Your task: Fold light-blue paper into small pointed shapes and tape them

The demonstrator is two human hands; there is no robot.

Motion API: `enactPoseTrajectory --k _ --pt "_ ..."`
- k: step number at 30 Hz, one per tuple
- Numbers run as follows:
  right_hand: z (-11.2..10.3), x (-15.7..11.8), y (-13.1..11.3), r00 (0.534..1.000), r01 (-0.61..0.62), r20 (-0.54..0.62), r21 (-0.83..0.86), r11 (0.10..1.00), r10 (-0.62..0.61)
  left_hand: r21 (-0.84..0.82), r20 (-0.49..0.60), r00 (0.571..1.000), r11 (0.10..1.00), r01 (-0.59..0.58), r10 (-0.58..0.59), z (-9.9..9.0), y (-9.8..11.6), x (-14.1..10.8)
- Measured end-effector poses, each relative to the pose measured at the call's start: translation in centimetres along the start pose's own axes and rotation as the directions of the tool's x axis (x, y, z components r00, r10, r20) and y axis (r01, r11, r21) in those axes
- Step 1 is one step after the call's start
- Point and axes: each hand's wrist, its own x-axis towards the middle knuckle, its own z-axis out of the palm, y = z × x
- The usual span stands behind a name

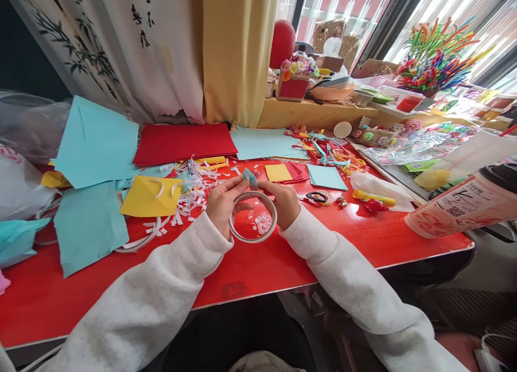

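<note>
My left hand [226, 199] is closed, pinching a small folded piece of light blue paper [250, 176] between thumb and fingertips. Close beside it, my right hand [283, 201] is closed too, its fingertips meeting at the edge of the blue paper. Between both hands hangs a roll of tape [254, 239], its ring facing me and touching the right hand's side. A finger of the left hand shows through the ring. How the right fingers grip the tape is partly hidden.
White paper shreds [202, 181] lie left of the hands, near a yellow paper [151, 197] and large blue sheets [91, 221]. Behind are red sheets [186, 143]. Small blue squares [327, 177], scissors [317, 197] and a tilted drink cup [464, 202] lie rightward on the red table [343, 237].
</note>
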Motion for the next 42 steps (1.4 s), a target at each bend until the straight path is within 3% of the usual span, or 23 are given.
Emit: enactPoseTrajectory --k 15,20,28,42 --pt "0.5 -0.4 0.5 0.982 0.178 -0.040 -0.138 0.974 -0.185 -0.087 -0.024 1.000 0.996 0.013 -0.015 0.0 -0.2 0.0" --pt "0.6 -0.4 0.4 0.981 0.188 -0.030 -0.141 0.972 -0.194 -0.099 -0.042 0.999 0.995 -0.004 0.000 0.1 -0.3 0.0" --pt "0.2 0.0 -0.1 0.985 0.173 -0.002 0.004 0.985 -0.173 -0.053 -0.073 0.997 0.999 0.008 -0.012 -0.1 0.0 -0.1" --pt "0.7 -0.1 0.9 0.962 0.248 -0.089 -0.115 0.962 -0.259 -0.085 -0.029 0.999 0.996 0.027 -0.029 0.1 0.1 -0.3"
